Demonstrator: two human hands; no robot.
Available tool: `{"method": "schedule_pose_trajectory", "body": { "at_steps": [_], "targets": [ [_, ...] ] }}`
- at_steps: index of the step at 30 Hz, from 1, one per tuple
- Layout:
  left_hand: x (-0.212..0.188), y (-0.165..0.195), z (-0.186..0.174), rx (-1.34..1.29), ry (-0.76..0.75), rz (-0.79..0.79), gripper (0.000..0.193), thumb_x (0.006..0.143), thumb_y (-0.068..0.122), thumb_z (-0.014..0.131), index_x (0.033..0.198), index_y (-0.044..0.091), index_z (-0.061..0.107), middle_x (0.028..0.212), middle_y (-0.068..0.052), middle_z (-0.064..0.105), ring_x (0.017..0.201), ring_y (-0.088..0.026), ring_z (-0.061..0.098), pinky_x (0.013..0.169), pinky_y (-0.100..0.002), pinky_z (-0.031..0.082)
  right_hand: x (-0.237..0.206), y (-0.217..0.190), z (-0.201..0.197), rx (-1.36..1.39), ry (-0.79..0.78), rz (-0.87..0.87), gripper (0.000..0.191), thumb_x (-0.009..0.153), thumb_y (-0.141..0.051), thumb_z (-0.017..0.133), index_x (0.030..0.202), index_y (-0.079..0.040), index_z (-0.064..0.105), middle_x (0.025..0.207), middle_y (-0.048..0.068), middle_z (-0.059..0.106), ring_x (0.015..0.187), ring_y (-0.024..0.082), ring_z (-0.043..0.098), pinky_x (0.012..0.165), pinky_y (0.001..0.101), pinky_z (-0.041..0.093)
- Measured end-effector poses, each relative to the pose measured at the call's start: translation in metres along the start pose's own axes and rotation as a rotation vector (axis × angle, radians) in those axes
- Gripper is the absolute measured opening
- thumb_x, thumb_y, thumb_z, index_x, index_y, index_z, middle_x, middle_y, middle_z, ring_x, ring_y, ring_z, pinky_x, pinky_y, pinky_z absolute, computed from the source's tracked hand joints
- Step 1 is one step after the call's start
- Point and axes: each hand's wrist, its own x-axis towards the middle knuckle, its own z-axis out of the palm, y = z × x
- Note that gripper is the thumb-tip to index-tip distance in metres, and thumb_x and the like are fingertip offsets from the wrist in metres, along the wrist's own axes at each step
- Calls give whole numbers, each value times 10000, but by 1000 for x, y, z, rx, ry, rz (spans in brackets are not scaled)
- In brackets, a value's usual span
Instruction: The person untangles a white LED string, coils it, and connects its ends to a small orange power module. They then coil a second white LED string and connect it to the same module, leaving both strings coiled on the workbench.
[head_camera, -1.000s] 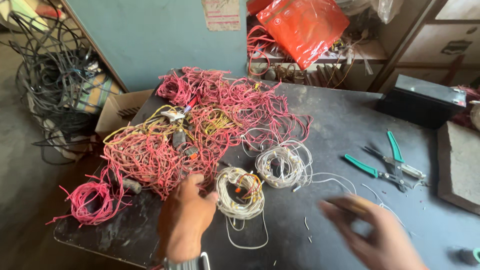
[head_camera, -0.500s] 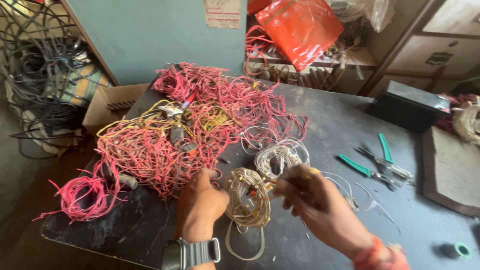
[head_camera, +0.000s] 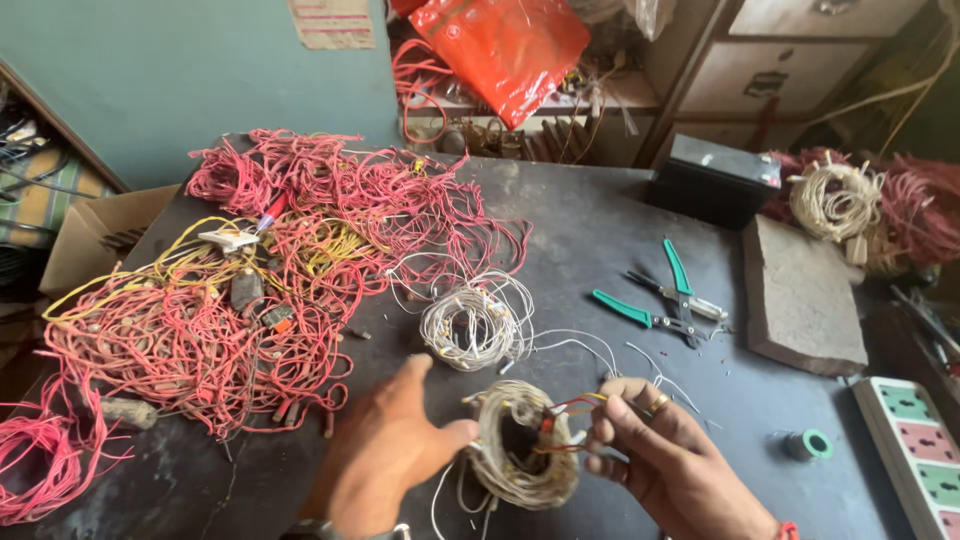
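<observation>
A small coil of whitish wire (head_camera: 520, 445) with red and yellow strands is lifted a little above the dark table (head_camera: 590, 230). My right hand (head_camera: 660, 465) pinches the coil's right side and its loose strands. My left hand (head_camera: 385, 455) is spread open, its fingertips against the coil's left side. A second white wire coil (head_camera: 475, 320) lies just beyond on the table. A big tangle of red and yellow wires (head_camera: 250, 290) covers the table's left half.
Green-handled pliers and cutters (head_camera: 660, 300) lie to the right, beside a grey stone slab (head_camera: 800, 295) and a black box (head_camera: 715, 180). A small green roll (head_camera: 808, 444) and a power strip (head_camera: 915, 450) sit near the right edge. More wire coils (head_camera: 835, 200) are far right.
The view has shifted right. My right hand came in from the right and took hold of the whitish coil, which rose off the table. My left hand opened beside it.
</observation>
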Motion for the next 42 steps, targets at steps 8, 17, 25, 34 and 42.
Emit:
{"method": "schedule_pose_trajectory", "body": {
  "at_steps": [8, 17, 25, 34, 42],
  "targets": [
    [-1, 35, 33, -2, -100, 175, 804, 776, 443, 806, 1466, 255, 439, 1455, -54, 559, 1377, -260, 512, 1134, -388, 423, -12, -18, 8, 191, -191, 49, 338, 957, -189, 631, 1276, -101, 563, 917, 5, 613, 684, 82, 509, 738, 306, 451],
    [-18, 37, -5, -133, 269, -85, 474, 767, 465, 751, 1133, 176, 667, 1189, -133, 721, 1156, -323, 673, 974, -429, 525, -20, -55, -8, -144, -257, -47, 277, 1031, -147, 650, 1263, -1, 606, 881, 24, 590, 649, 100, 490, 733, 348, 453],
    [-26, 40, -14, -383, 508, -61, 603, 780, 471, 703, 1240, 153, 477, 1080, -144, 739, 975, -361, 723, 838, -488, 545, -31, -89, -8, -827, 36, 11, 269, 942, -277, 729, 1125, -81, 737, 696, -47, 563, 620, 65, 440, 538, 268, 368],
    [6, -21, -13, -147, 263, -360, 653, 869, 494, 681, 1448, 296, 453, 1394, -116, 636, 1245, -378, 630, 1046, -501, 491, -34, -122, -38, -1208, -208, -34, 262, 925, -256, 767, 1128, -96, 809, 793, 39, 748, 697, 107, 639, 654, 283, 588],
    [1, -5, 0, 16, 761, 364, 659, 581, 436, 865, 1175, 227, 672, 1216, -91, 687, 1201, -347, 582, 1023, -489, 457, -32, -109, -61, -1422, -472, -83, 193, 914, -146, 728, 1071, -163, 839, 915, -21, 850, 845, 118, 757, 758, 268, 631]
  ]
}}
